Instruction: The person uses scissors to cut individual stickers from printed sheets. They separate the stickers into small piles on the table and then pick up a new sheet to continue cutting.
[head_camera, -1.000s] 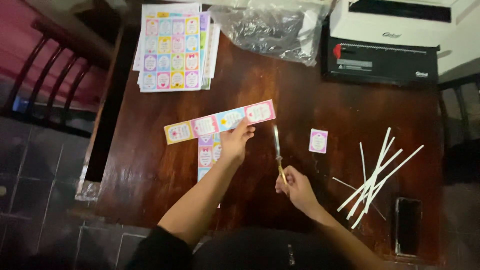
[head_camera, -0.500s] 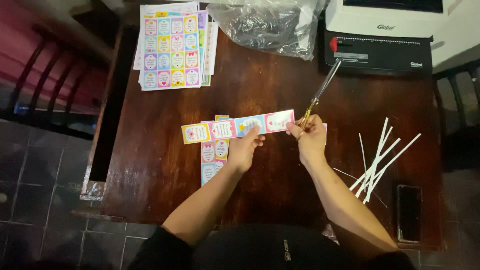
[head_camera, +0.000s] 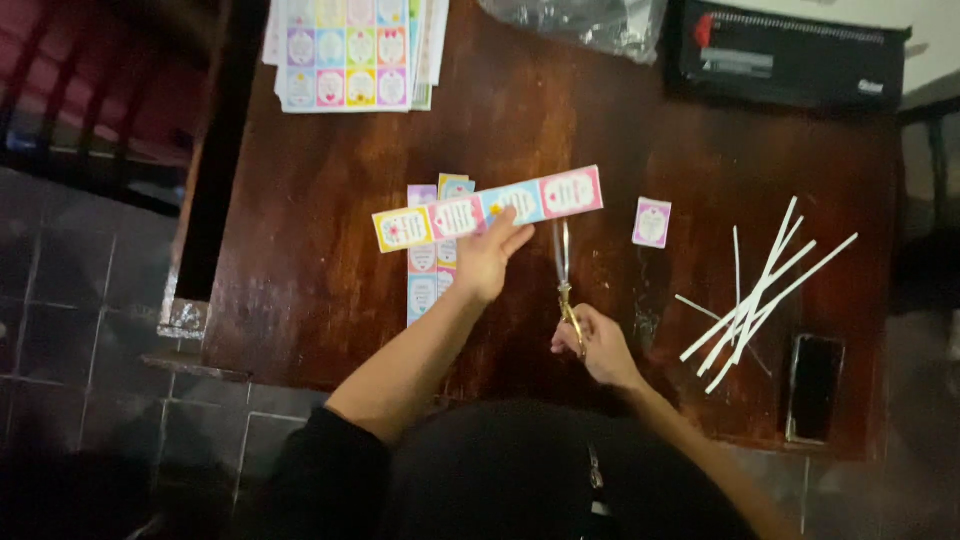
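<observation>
The label strip (head_camera: 488, 208), a row of four coloured labels, is held flat near the middle of the counter (head_camera: 300, 260) by the fingers of the left hand (head_camera: 487, 262), which are pressed down on its lower edge. Half a second ago the scissors were raised over the strip's right end, pointing toward 1 o'clock; now the scissors (head_camera: 564, 270) are drawn back below the strip, blades closed and pointing to 12 o'clock, with the right hand (head_camera: 592, 345) clamped on the handles. One loose cut label (head_camera: 652, 222) lies at 3 o'clock from the strip. Two more strips (head_camera: 432, 262) are seen beneath it. White sticks (head_camera: 760, 290), about six, are scattered at 4 o'clock. One label sheet stack (head_camera: 345, 52) sits at 11 o'clock, one black device (head_camera: 790, 62) at 1 o'clock, and one phone (head_camera: 815, 385) at 5 o'clock.
</observation>
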